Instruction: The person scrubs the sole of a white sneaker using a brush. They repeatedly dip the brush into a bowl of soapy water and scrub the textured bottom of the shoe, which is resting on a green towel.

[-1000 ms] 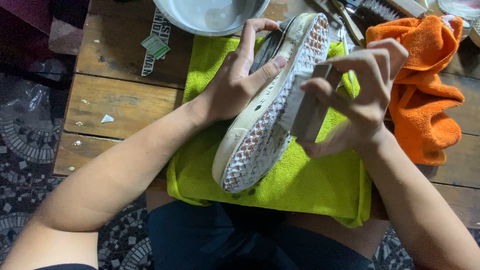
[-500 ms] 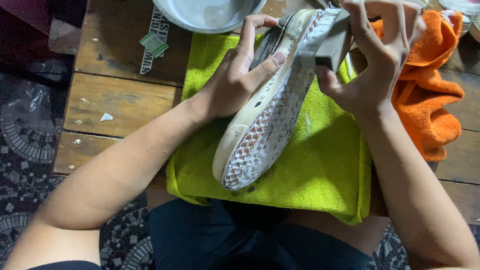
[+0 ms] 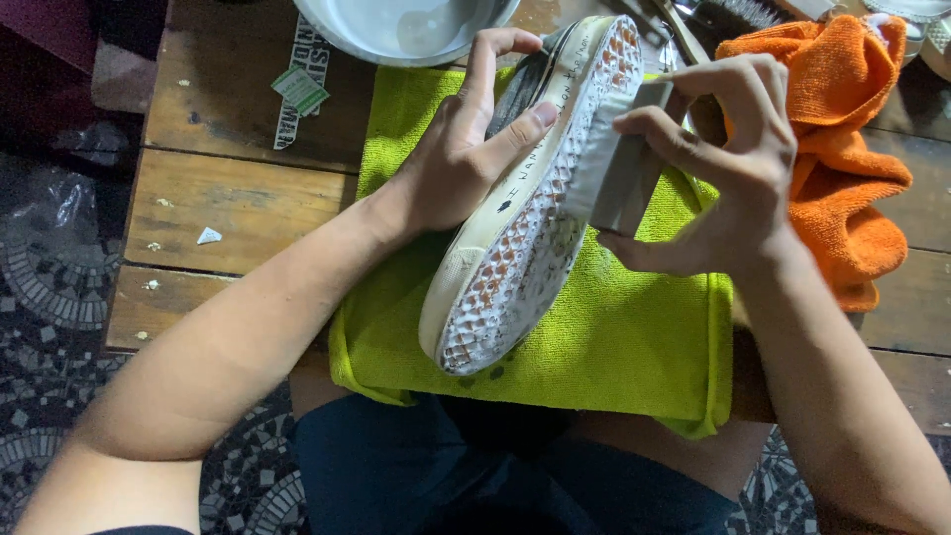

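Head view — shoe sole-up, gripped and rubbed over a green towel.
Left hand (image 3: 451, 163) wrapped around the white-soled shoe (image 3: 530, 198), thumb pressed on the sole's rim; shoe lies tilted, toe at 7 o'clock, on the lime towel (image 3: 614, 337). Right hand (image 3: 728, 173) pinches a grey block (image 3: 619, 168) against the sole — fingers curled closed. Orange cloth (image 3: 842, 149) at 2 o'clock, white basin (image 3: 396, 30) at 11.

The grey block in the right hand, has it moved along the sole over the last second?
Yes. The block slid up toward the toe, then partway back, judged against the orange cloth.
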